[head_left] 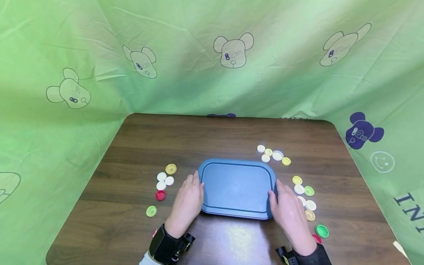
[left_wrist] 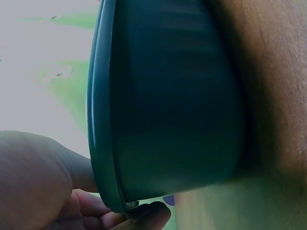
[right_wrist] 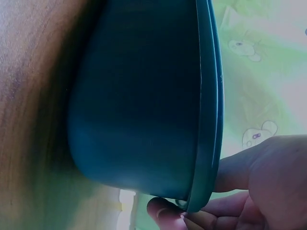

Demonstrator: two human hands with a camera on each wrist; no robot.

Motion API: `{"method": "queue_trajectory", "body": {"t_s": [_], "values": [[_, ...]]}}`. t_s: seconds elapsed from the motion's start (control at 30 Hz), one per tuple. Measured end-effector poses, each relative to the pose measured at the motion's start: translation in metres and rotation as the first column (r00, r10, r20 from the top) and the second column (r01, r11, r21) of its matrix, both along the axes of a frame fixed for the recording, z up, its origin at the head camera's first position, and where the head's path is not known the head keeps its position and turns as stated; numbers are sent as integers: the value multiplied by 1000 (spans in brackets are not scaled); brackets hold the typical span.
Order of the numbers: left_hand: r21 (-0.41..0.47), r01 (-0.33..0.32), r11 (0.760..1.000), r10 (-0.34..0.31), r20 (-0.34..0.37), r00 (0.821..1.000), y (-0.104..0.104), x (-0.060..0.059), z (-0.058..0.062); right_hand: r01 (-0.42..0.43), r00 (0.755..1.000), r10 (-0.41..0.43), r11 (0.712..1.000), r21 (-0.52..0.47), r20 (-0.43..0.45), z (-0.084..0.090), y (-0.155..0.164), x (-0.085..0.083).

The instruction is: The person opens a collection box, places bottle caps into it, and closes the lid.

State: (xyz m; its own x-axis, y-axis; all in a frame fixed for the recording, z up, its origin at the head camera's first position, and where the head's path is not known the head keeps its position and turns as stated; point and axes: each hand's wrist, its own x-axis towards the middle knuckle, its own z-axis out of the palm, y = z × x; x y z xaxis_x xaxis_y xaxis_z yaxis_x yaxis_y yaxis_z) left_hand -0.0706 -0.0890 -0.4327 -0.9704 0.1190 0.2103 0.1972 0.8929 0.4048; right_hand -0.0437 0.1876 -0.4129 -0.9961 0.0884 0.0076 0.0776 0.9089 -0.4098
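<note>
A blue rectangular plastic box (left_wrist: 177, 100) stands on the table with its blue lid (head_left: 236, 189) on top. My left hand (head_left: 188, 198) grips the lid's left edge, the thumb over the top and fingertips beneath the rim at the far corner. Opposite it, my right hand (head_left: 289, 208) pinches the right edge in the same way. Both wrist views show the box's side wall (right_wrist: 139, 110) below the lid and curled fingers (right_wrist: 165, 213) under the rim. What the box holds is hidden.
Round caps lie around the box on the wooden table (head_left: 132, 228): white caps (head_left: 161, 176), a red cap (head_left: 160, 195) and a light green cap (head_left: 151, 211) at left, yellow and white ones behind, a green cap (head_left: 322, 231) and several others at right. A green patterned curtain (head_left: 185, 81) surrounds the table.
</note>
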Motion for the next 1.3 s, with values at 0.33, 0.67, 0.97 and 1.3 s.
{"method": "queue_trajectory", "body": {"t_s": [0.33,0.67,0.97,1.3], "values": [[-24,-27,999,26,-37,999,3,2,2,-8,991,23,993,115,-132,0,-5,2],[-87,-60,994,51,-103,993,6,5,9,11,974,22,989,145,-224,5,-8,5],[-24,-73,997,71,-49,996,-3,6,24,10,984,-11,1000,-7,-175,21,-3,4],[251,-46,967,40,26,999,-15,2,37,24,988,-49,984,-176,-143,34,9,3]]}}
